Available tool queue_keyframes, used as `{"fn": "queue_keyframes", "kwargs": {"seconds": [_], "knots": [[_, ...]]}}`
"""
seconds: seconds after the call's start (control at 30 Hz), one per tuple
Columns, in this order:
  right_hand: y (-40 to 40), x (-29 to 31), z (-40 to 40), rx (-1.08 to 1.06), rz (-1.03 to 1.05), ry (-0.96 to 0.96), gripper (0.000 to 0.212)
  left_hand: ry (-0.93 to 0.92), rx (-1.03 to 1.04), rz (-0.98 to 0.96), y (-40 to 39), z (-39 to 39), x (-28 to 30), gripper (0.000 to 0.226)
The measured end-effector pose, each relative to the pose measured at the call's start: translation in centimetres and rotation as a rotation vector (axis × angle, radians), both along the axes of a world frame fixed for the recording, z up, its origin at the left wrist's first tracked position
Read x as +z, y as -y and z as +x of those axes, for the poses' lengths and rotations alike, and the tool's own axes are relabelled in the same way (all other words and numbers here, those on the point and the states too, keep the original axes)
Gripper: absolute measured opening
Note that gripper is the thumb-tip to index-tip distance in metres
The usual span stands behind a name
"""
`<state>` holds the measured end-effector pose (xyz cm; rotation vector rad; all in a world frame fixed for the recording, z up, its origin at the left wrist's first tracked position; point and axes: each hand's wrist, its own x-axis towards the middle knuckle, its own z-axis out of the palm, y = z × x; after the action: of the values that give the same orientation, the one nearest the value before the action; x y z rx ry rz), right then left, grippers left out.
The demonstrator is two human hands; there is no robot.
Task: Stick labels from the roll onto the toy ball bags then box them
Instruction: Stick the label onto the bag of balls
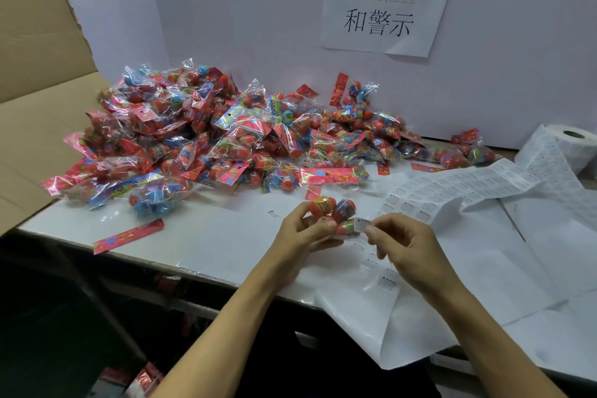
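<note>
Clear toy ball bag (pixel 332 216) sat gripped in your left hand (pixel 298 233); your right hand's (pixel 399 242) fingers (pixel 371 231) pinched a small white label (pixel 361 223) against it. The heaped bags (pixel 206 136) on the counter (pixel 210 242) apparently remained unlabelled; the brown cardboard box (pixel 32 100) awaited filling.

Even, fairly bright light falls from above on the white table (pixel 226 236) and the white wall (pixel 242 10), with no hard shadows; only faint soft shade lies under the left hand (pixel 300 229) and right hand (pixel 400 245). The space under the table at near left is very dark, with little detail. Small glints sparkle across the cellophane of the pile of toy ball bags (pixel 210 139). The wide-angle lens bends straight lines near the edges, most plainly the cardboard box flap (pixel 35 58) at far left. The picture is a little soft overall, and the print on the label sheet (pixel 452 184) is too fine to read.
</note>
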<state>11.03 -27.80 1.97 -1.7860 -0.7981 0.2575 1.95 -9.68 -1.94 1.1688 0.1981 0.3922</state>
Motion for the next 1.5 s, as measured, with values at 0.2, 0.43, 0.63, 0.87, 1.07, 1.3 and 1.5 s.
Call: {"fn": "queue_keyframes", "kwargs": {"seconds": [0.2,0.43,0.63,0.87,1.07,1.3,1.5], "knots": [[-0.8,0.4,-0.4,0.002,-0.117,0.191,0.016,0.006,-0.003,0.082,0.0,-0.1,-0.5,0.048],[-1.4,0.2,-0.8,-0.021,-0.152,0.300,0.017,0.004,-0.027,0.084,0.0,-0.1,-0.2,0.059],[-1.4,0.2,-0.9,-0.049,-0.149,0.343,0.022,0.000,-0.025,0.119,0.1,-0.4,0.0,0.060],[-1.6,0.0,-1.3,-0.082,-0.166,0.375,0.019,-0.032,0.002,0.239,-0.1,-0.6,-0.1,0.061],[-1.9,-0.1,-1.6,-0.110,-0.165,0.391,0.024,-0.038,0.023,0.263,-0.2,-0.4,-0.4,0.062],[-2.2,-0.1,-1.6,-0.122,-0.208,0.424,0.018,-0.046,0.024,0.272,-0.2,-0.3,-0.4,0.062],[-2.1,0.1,-1.4,-0.137,-0.236,0.414,0.022,-0.030,0.018,0.286,-0.2,-0.6,-0.4,0.057]]}}
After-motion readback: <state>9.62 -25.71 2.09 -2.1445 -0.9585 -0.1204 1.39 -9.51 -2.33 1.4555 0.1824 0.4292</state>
